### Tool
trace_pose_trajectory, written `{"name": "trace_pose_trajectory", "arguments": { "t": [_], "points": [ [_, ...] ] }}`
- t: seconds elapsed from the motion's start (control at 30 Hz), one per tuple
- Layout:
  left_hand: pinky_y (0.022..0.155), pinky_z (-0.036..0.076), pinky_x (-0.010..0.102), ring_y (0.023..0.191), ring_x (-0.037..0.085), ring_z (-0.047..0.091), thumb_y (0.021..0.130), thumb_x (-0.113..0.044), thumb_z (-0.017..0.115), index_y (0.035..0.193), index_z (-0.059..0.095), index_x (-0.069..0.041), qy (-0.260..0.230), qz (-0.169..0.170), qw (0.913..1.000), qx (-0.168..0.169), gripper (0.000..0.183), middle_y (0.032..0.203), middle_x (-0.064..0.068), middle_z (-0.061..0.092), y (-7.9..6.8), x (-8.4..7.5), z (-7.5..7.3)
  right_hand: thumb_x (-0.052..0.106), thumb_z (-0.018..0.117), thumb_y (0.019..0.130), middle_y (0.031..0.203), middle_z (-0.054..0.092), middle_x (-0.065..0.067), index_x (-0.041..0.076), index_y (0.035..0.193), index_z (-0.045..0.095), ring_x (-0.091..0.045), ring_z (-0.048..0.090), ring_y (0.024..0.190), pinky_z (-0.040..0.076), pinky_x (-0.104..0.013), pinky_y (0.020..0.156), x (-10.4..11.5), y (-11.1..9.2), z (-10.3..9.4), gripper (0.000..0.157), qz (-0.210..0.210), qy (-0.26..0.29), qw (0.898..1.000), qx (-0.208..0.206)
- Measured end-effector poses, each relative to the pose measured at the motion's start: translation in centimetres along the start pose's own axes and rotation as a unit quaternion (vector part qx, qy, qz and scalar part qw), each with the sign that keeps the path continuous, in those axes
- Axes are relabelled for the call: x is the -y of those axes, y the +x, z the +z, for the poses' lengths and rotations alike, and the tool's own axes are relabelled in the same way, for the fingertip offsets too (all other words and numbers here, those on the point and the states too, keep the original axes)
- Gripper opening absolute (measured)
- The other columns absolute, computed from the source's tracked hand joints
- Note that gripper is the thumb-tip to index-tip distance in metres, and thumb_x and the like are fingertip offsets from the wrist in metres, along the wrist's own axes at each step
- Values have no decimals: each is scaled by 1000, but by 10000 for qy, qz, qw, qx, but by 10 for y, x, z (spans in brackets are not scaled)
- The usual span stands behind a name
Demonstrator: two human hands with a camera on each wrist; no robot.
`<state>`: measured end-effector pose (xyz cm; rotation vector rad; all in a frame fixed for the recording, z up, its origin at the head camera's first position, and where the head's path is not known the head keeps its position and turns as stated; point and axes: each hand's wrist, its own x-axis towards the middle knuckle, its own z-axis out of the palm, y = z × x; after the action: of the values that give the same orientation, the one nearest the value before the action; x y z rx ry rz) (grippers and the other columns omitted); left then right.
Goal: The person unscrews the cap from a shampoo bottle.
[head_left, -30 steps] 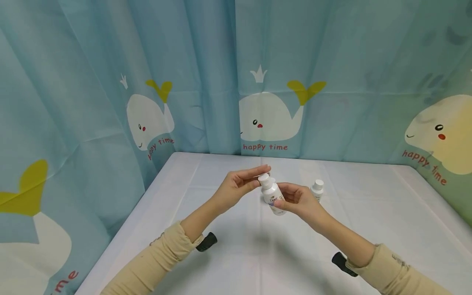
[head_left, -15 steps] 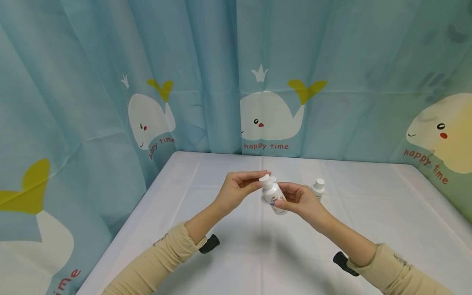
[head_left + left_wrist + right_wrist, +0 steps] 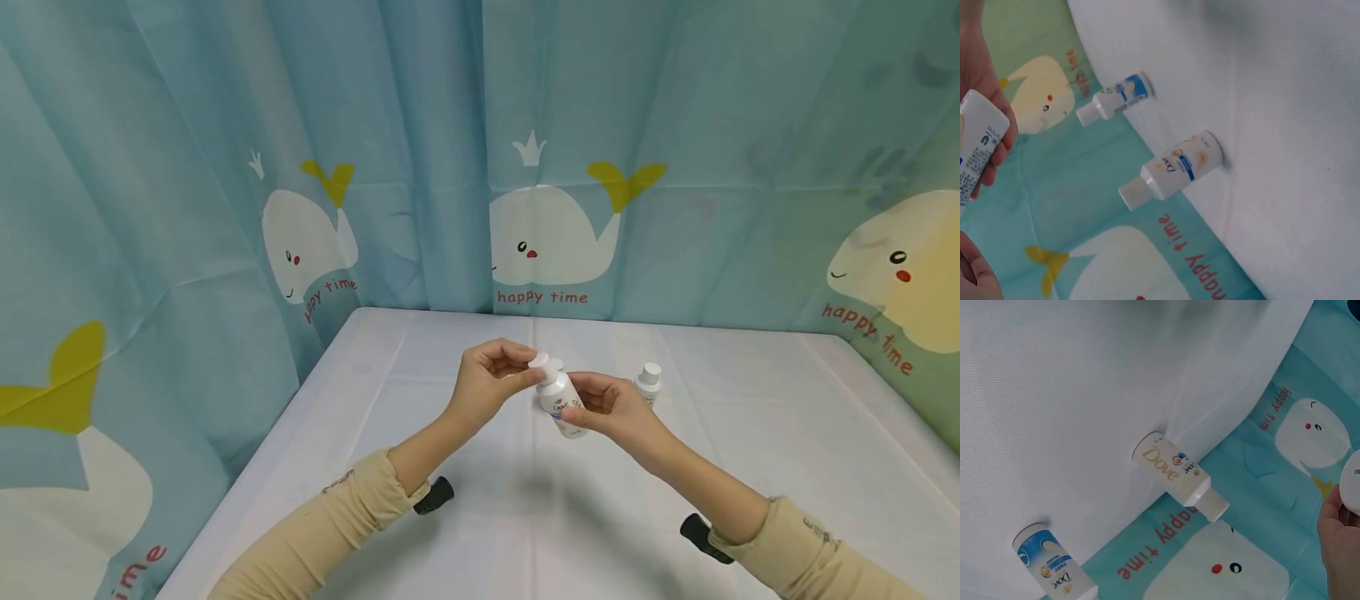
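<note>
A white Dove bottle [image 3: 562,404] is held tilted above the table, its cap toward the left. My right hand [image 3: 617,410] grips its body from the right, thumb in front. At the bottle's top, my left hand [image 3: 489,385] pinches the white cap [image 3: 540,363] between thumb and curled fingers. The left wrist view catches the held bottle's printed back at its left edge; in the right wrist view its round base shows at the right edge. Two more capped Dove bottles stand on the table: one with a cream label [image 3: 1172,469], the other with a blue band [image 3: 1047,562].
In the head view, one standing bottle is mostly hidden behind the held one; the other [image 3: 649,382] stands just beyond my right hand. A white cloth covers the table [image 3: 420,400]. A blue whale-print curtain [image 3: 435,150] hangs along its back and sides.
My left fingers were straight over the cap a second ago; now they are curled and pinch it. The left forearm has shifted slightly right. The right hand has hardly moved.
</note>
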<state>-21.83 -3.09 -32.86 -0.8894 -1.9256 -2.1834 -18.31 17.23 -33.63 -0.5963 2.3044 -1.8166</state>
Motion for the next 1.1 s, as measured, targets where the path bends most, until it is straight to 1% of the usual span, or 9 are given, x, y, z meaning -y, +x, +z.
{"name": "trace_pose_trajectory", "arguments": {
  "t": [0.13, 0.23, 0.37, 0.43, 0.53, 0.63, 0.77, 0.9, 1.1],
  "points": [
    [74, 55, 18, 77, 3, 63, 77, -3, 74, 92, 60, 14, 146, 96, 9998, -56, 27, 90, 3, 65, 1, 1, 1, 18, 67, 88, 124, 60, -21, -7, 129, 49, -2, 64, 99, 53, -22, 85, 0, 0, 1, 52, 80, 9, 10000, -23],
    [74, 54, 17, 77, 3, 61, 77, -7, 76, 95, 60, 12, 201, 135, 9997, -70, 31, 90, 5, 64, 1, 3, 2, 18, 67, 88, 122, 62, -15, -7, 129, 49, -2, 64, 98, 53, -21, 85, 0, 0, 0, 51, 50, 37, 10000, -29],
    [76, 54, 18, 78, 4, 61, 75, -29, 77, 107, 59, 10, 164, 124, 9998, 2, 54, 98, 21, 63, 2, 3, 1, 16, 66, 88, 117, 65, -6, -8, 129, 49, -3, 64, 97, 53, -21, 83, 1, 1, 0, 50, -13, 72, 10000, -44],
    [78, 55, 19, 82, 5, 63, 71, -42, 75, 116, 57, 9, 119, 33, 9999, 60, 69, 108, 27, 61, 3, 3, 0, 16, 66, 88, 117, 65, -7, -8, 129, 49, -3, 64, 97, 53, -21, 83, 1, 0, 0, 51, -6, 70, 10000, -47],
    [86, 54, 25, 98, 20, 65, 70, -54, 66, 127, 52, 7, 39, -104, 9995, 303, 85, 121, 30, 57, 4, 2, -3, 17, 67, 88, 121, 62, -16, -8, 129, 49, -3, 64, 97, 53, -21, 84, 2, 0, 1, 51, 48, 35, 10000, -67],
    [95, 51, 33, 118, 34, 56, 75, -56, 58, 133, 47, 7, -8, -178, 9972, 729, 86, 131, 29, 52, 5, 1, -6, 18, 67, 88, 124, 58, -23, -8, 130, 48, -4, 64, 97, 53, -23, 85, 2, -1, 1, 52, 108, 35, 9999, -81],
    [101, 46, 37, 129, 35, 46, 83, -55, 52, 138, 42, 3, 13, -246, 9910, 1317, 81, 139, 23, 46, 3, -1, -12, 19, 66, 89, 126, 57, -25, -8, 130, 48, -5, 63, 98, 53, -24, 86, 2, -1, 2, 53, 128, 71, 9999, -68],
    [106, 42, 36, 134, 31, 41, 92, -40, 51, 140, 38, 4, -9, -225, 9846, 1733, 67, 144, 21, 41, 1, -3, -17, 18, 67, 88, 126, 57, -25, -8, 130, 48, -4, 63, 99, 53, -23, 86, 1, -1, 2, 53, 106, 78, 9999, -65],
    [106, 41, 33, 134, 28, 41, 98, -8, 47, 136, 41, 8, 74, -60, 9822, 1877, 41, 143, 21, 40, 0, -4, -16, 19, 67, 88, 127, 56, -25, -8, 131, 48, -5, 63, 100, 53, -24, 87, 2, -2, 1, 53, 114, 49, 9999, -71]
  ]
}}
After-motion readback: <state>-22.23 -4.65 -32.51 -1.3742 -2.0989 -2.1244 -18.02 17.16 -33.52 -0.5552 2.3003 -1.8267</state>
